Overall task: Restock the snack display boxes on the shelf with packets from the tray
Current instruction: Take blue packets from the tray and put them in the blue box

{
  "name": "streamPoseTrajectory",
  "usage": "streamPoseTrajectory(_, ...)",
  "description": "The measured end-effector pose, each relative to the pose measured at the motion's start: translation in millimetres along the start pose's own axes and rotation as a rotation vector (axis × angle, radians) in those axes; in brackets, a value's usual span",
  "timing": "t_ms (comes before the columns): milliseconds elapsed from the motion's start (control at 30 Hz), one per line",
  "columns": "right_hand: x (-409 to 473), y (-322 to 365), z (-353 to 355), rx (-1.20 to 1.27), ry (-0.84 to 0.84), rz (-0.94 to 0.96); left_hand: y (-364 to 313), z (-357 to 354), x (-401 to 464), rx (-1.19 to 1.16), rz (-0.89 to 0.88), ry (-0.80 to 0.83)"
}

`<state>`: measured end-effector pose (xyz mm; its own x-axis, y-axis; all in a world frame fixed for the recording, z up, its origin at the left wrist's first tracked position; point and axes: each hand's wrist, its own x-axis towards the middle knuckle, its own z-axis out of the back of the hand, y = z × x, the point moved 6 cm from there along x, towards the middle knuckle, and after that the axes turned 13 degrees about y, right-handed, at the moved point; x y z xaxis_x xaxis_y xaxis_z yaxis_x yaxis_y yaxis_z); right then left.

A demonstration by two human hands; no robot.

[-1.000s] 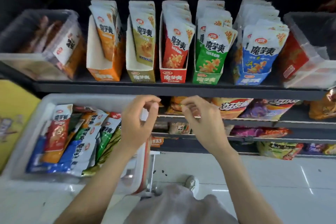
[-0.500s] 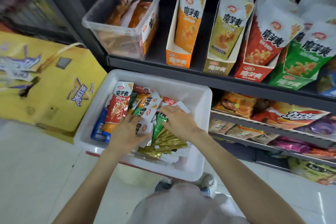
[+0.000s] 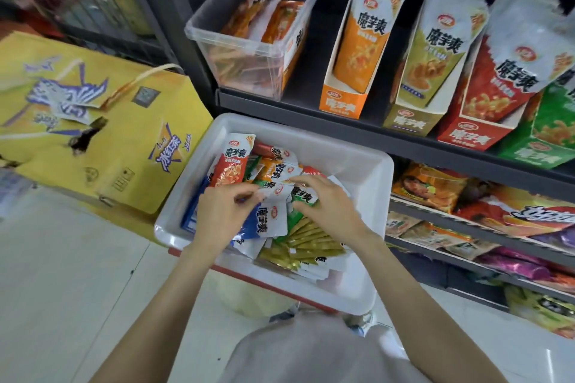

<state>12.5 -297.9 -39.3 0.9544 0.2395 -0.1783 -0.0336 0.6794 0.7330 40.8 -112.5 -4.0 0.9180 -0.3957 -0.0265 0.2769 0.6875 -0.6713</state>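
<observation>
Both hands sit in the white tray (image 3: 367, 171) below the shelf: the left hand (image 3: 222, 211) pinches a blue packet (image 3: 264, 221), while the right hand (image 3: 329, 205) rests spread fingers on the heap. The slippery packets overlap, so lifting one may drag neighbours out, or put the wrong colour into the orange box (image 3: 342, 102) at far right.

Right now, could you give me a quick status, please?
Both hands in the tray. Left hand pinching a blue packet; right hand on the pile. Nothing blocking.

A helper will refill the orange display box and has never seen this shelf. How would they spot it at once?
Look at the dark top shelf above the white tray. Just right of the clear plastic bin stands the orange display box, leftmost of the cardboard boxes and the only orange one; its neighbour is olive.
</observation>
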Motion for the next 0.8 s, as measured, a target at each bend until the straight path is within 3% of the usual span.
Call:
streamPoseTrajectory(100, -8.7, 8.9, 17.6, 0.156, -0.075, 0.016, -1.9, -0.2, 10.5, -0.144, 0.124, 0.043)
streamPoseTrajectory(233, -14.4, 10.7, 21.4, 0.257, -0.048, 0.016, -12.7, -19.8, 15.9, -0.344, 0.143, 0.198)
streamPoseTrajectory(400, -27.6, 8.8, 40.2, 0.567, -0.072, 0.01, -42.4, 3.4, 18.4, -0.619, 0.099, -0.11)
streamPoseTrajectory(500, -35.4, 13.2, 60.1, 0.646, -0.095, 0.009, -63.3, 4.3, 23.2, -0.809, 0.096, -0.131)
streamPoseTrajectory(667, -53.7, 14.4, 84.1, 0.59, -0.121, 0.019, -92.1, -10.5, 33.3, -0.818, 0.083, -0.045)
streamPoseTrajectory(800, -76.7, -4.2, 105.4, 0.633, -0.318, -0.011, -122.6, -34.7, 37.8, -0.708, -0.018, 0.178)
